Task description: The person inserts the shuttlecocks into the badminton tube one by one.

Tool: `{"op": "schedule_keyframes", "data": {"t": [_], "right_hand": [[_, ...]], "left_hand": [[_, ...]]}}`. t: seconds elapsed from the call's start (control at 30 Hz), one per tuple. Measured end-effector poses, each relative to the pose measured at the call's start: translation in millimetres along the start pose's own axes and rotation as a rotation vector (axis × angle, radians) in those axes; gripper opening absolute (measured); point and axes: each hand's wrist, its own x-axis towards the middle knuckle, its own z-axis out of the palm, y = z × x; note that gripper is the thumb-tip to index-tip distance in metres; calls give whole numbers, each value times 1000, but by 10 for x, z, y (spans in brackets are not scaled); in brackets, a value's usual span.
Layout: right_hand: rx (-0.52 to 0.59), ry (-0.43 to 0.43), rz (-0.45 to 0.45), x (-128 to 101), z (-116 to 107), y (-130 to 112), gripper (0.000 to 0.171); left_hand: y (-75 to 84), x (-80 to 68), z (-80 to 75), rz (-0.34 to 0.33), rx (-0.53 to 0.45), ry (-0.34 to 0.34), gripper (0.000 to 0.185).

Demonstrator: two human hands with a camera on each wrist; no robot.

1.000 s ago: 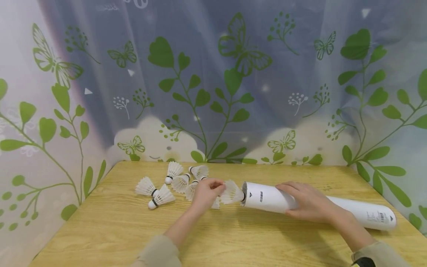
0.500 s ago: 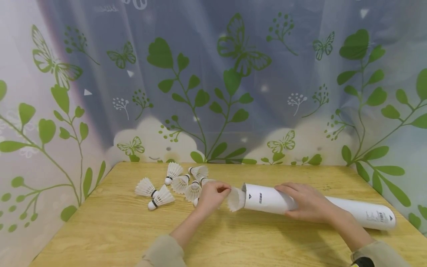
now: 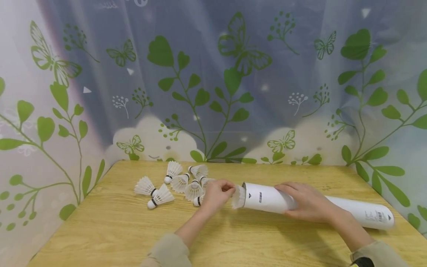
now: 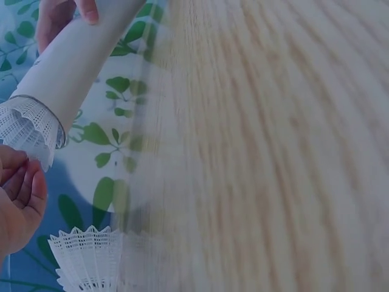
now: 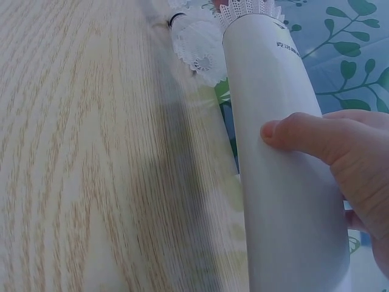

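Note:
My left hand [image 3: 216, 195] pinches the skirt edge of a white shuttlecock [image 3: 238, 197] at the left mouth of a long white tube [image 3: 267, 198]. Most of the shuttlecock is inside the tube, its cork hidden. In the left wrist view the flared skirt [image 4: 30, 125] sticks out past the dark rim, with thumb and fingertips at its edge. Around the tube's middle, my right hand [image 3: 308, 204] grips from above. The right wrist view shows its thumb [image 5: 292, 131] lying along the tube wall. The tube lies slantwise, its closed end at right.
Several loose shuttlecocks [image 3: 180, 183] lie on the wooden table [image 3: 110, 237] left of and behind my left hand. Two of them [image 3: 161, 197] overlap farther left. A curtain [image 3: 207, 92] printed with leaves and butterflies hangs behind the table's back edge.
My left hand has moved right toward the tube. The shuttlecock has slid from mostly outside to mostly inside the tube mouth. My right hand keeps its hold on the tube.

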Motion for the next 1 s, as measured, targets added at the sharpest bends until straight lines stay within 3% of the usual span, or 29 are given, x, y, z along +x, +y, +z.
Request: {"op": "schedule_keyframes", "data": {"t": [0.5, 1.0], "right_hand": [[-12, 5, -17, 27, 16, -18, 70], [11, -19, 15, 41, 0, -41, 70]], "left_hand": [[20, -2, 87, -57, -57, -62, 4], [32, -3, 139, -58, 27, -41, 5]]}}
